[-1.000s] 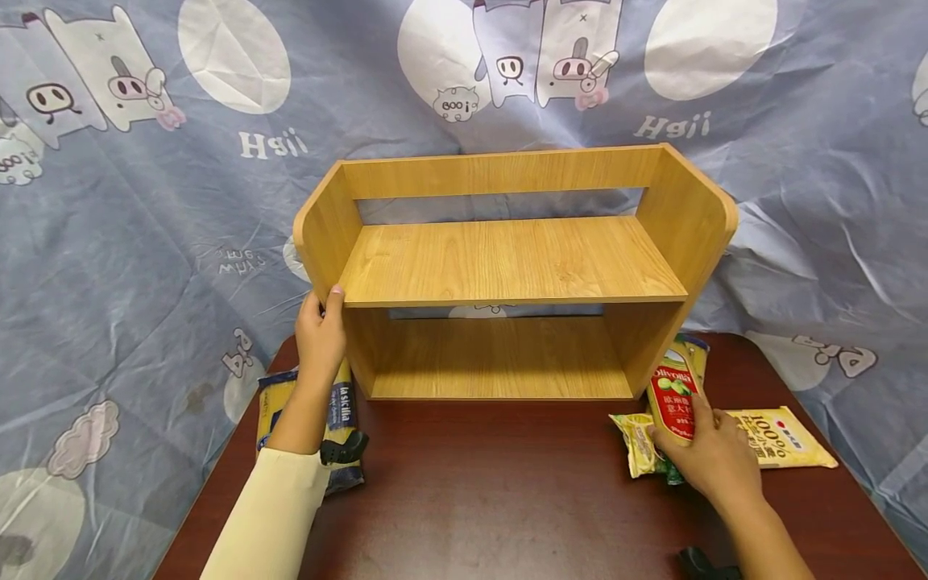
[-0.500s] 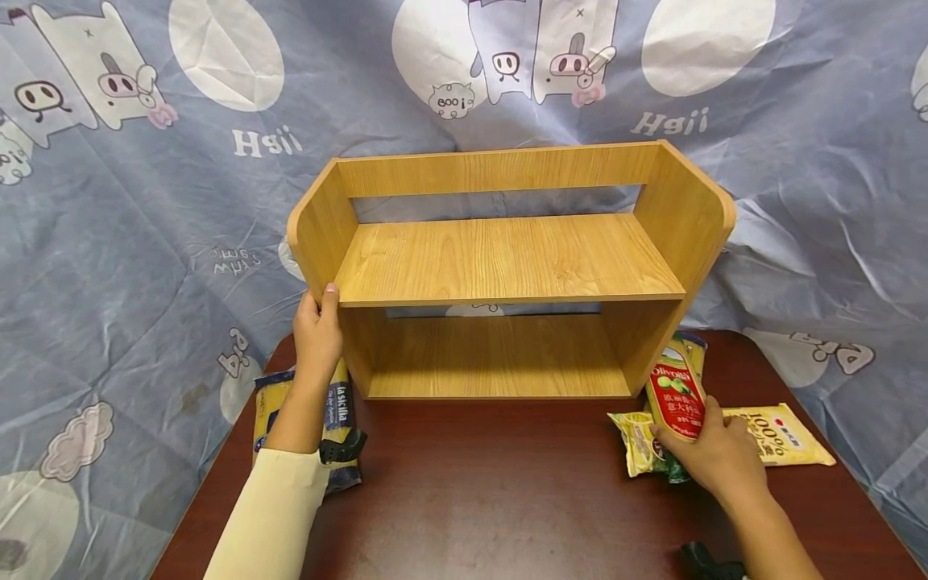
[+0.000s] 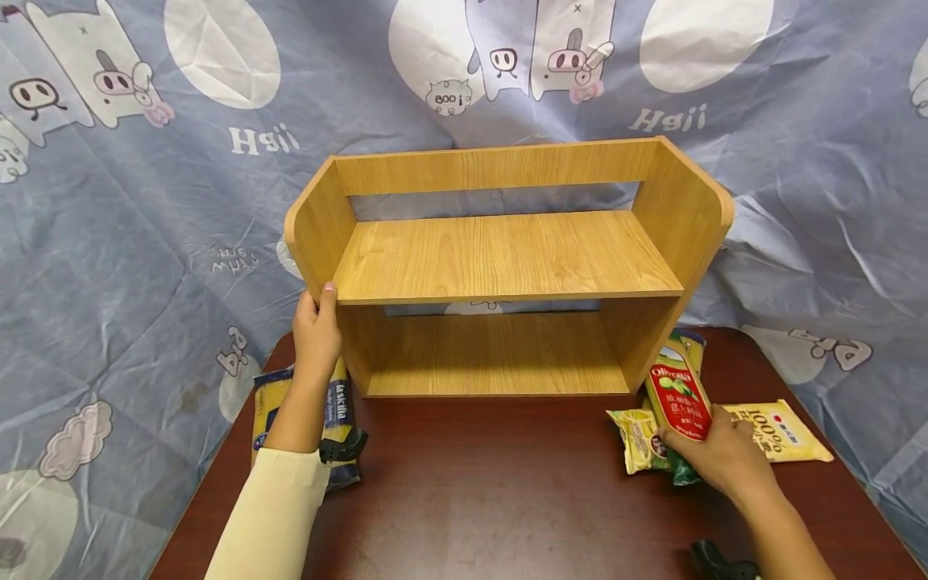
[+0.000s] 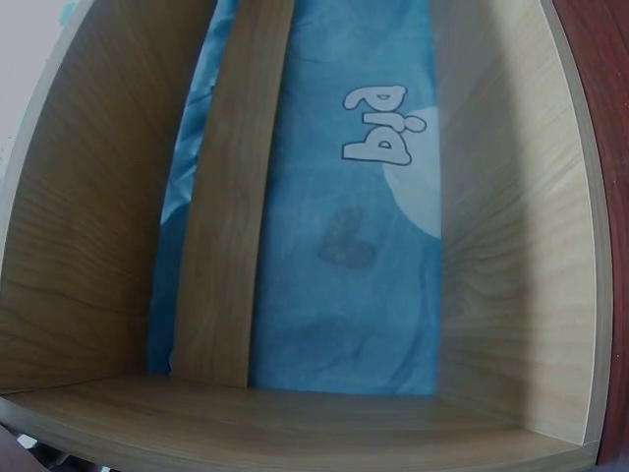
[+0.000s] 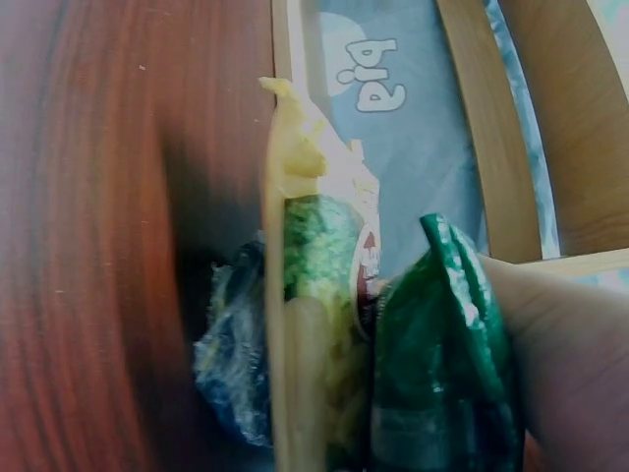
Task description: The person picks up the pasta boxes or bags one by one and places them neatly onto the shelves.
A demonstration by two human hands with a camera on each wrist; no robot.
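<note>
My left hand [image 3: 317,326] grips the left side panel of a two-tier wooden shelf [image 3: 507,256], its thumb near the upper board's front corner. In the left wrist view, the shelf's inside [image 4: 511,226] shows but the hand is mostly hidden. At the right, my right hand [image 3: 725,455] holds a red Olivoilà pasta packet [image 3: 678,395] across its near end, thumb on the left and fingers on the right. The right wrist view shows the packet's green end [image 5: 442,354] beside the hand. Under it lies a yellow noodle packet [image 3: 779,431], partly covered.
Yellow-and-blue pasta packets [image 3: 337,403] lie left of the shelf, partly behind the left forearm. Another yellow packet [image 3: 693,348] lies beside the shelf's right panel. Everything stands on a dark red-brown table [image 3: 493,483]. A printed blue cloth [image 3: 181,201] hangs behind.
My right hand has shifted slightly right, and its fingers have moved from the packet's front to its right edge. The packet has turned a little. The left hand keeps its grip on the shelf.
</note>
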